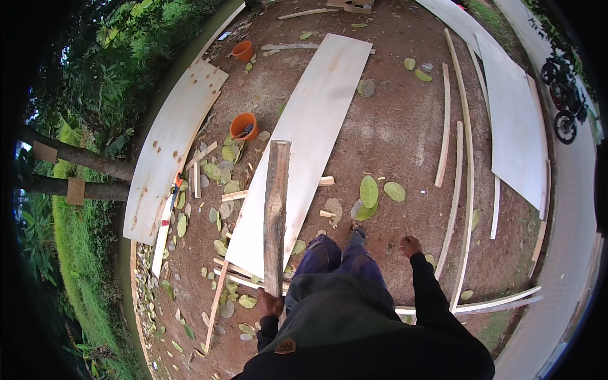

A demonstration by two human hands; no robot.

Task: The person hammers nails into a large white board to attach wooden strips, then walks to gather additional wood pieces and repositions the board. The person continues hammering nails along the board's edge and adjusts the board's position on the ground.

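Observation:
My left hand grips the lower end of a rough, weathered wooden plank at my left side. The plank rises away from me and overlaps the near part of a long pale plywood sheet on the ground. Out to my right hangs my right hand, with its fingers curled and nothing visible in them. Below it is bare brown soil, and the nearest long timber strip lies to its right. My legs stand between the plywood sheet and these strips.
Another plywood sheet lies left, beside a handsaw with an orange handle. An orange bucket holds small dark things; a second orange bucket is farther off. A third sheet lies right. Large leaves and wood offcuts are scattered about.

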